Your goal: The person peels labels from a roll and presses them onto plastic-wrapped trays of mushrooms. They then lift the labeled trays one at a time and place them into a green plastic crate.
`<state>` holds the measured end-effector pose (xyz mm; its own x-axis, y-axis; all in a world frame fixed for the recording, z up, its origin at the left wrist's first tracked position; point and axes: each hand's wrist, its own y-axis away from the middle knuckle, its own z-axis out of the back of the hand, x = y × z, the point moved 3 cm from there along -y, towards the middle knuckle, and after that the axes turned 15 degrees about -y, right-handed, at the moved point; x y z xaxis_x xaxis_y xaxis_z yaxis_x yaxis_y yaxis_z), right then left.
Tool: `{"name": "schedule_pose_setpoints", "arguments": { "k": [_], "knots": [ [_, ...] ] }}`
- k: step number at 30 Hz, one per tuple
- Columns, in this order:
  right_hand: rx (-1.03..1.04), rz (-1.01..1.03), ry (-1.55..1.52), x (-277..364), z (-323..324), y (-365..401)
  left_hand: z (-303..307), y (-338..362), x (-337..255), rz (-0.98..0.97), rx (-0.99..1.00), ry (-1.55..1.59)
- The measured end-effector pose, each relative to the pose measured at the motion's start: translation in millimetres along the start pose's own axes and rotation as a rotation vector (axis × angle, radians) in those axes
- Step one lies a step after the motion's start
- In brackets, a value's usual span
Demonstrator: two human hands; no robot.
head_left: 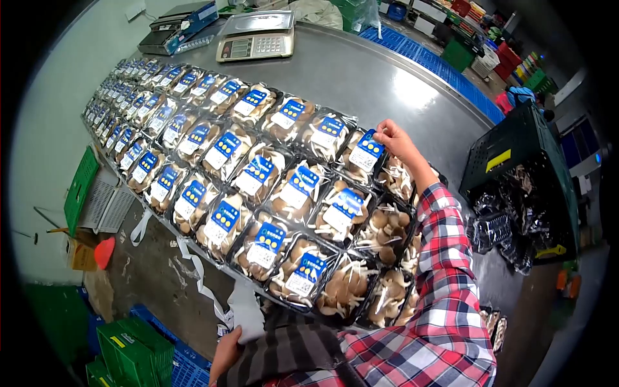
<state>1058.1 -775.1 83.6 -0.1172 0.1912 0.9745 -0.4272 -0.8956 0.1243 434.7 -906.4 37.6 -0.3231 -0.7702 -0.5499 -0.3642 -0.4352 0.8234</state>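
Observation:
My right hand (pixel 396 142) is at a tray pack of mushrooms in the far row, its fingers pinched at the upper right corner of a blue and white label (pixel 366 153) that lies on the film. Low in the view, my left hand (pixel 227 351) grips a white strip of label backing paper (pixel 247 311); its fingers are partly hidden. The strip trails off to the left over the table edge. Film-wrapped mushroom packs (pixel 300 187) with the same labels stand in long rows. Packs at the right end, such as this mushroom pack (pixel 347 287), carry no label.
A digital scale (pixel 256 45) stands at the back of the steel table (pixel 348 71). On the right, a dark green crate (pixel 516 138) lies tipped with black trays (pixel 493 226) spilling out. Green crates (pixel 132 345) are stacked on the floor at lower left.

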Motion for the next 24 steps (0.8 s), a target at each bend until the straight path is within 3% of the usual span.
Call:
{"name": "schedule_pose_setpoints", "arguments": {
  "k": [1, 2, 4, 6, 8, 10, 11, 12, 13, 14, 15, 17, 18, 19, 22, 24],
  "knots": [
    [0.050, 0.067, -0.004, -20.2, -2.0, -15.6, -15.7, 8.4, -16.4, -0.101, 0.057, -0.235],
    [0.004, 0.045, 0.130, -42.2, 2.1, -26.5, -34.5, 26.0, -22.6, 0.087, 0.148, 0.186],
    [-0.074, -0.011, 0.732, -29.5, -10.1, -14.9, 0.3, 1.1, 38.3, 0.100, 0.199, -0.185],
    [-0.186, 0.056, 0.697, -24.5, -11.0, -3.7, 44.7, -19.0, 98.1, 0.102, 0.230, -0.558],
    [-0.326, 0.180, 0.723, -22.1, -12.4, 7.6, 15.0, 1.1, 49.9, 0.256, 0.181, -0.508],
    [-0.271, 0.210, 0.599, 1.9, -42.9, 39.9, 13.6, -3.9, 64.4, 0.104, 0.165, -0.243],
    [-0.166, 0.276, 0.550, 11.7, -67.4, 63.7, 10.6, -1.8, 60.4, 0.010, 0.125, -0.233],
    [-0.058, 0.098, 0.589, 0.1, -93.6, 81.8, 12.8, -3.7, 64.8, 0.058, 0.032, -0.257],
    [0.022, 0.251, 0.556, 19.3, -134.8, 125.0, 11.7, -3.1, 62.5, 0.014, -0.028, -0.254],
    [0.186, 0.118, 0.533, 37.8, -177.8, 167.0, 11.0, -1.5, 59.4, -0.021, -0.080, -0.253],
    [0.425, 0.189, 0.441, 30.1, -217.1, 199.3, 11.8, 0.2, 54.7, -0.059, -0.131, -0.360],
    [0.823, 0.109, 0.343, 44.9, -286.5, 269.4, 10.9, 3.4, 45.0, -0.113, -0.210, -0.584],
    [0.935, 0.411, 0.204, 29.4, -317.2, 295.8, 5.8, 8.1, 38.4, -0.172, -0.214, -0.530],
    [1.037, 0.580, 0.187, 25.6, -338.6, 317.7, -0.5, 15.4, 31.3, -0.230, -0.216, -0.479],
    [1.132, 0.647, 0.343, 22.2, -361.6, 357.5, 0.7, 19.2, 39.4, -0.457, -0.190, -0.596],
    [1.088, 0.724, 0.451, 22.3, -359.0, 371.9, -3.0, 20.6, 45.0, -0.552, -0.173, -0.686]
  ]
}}
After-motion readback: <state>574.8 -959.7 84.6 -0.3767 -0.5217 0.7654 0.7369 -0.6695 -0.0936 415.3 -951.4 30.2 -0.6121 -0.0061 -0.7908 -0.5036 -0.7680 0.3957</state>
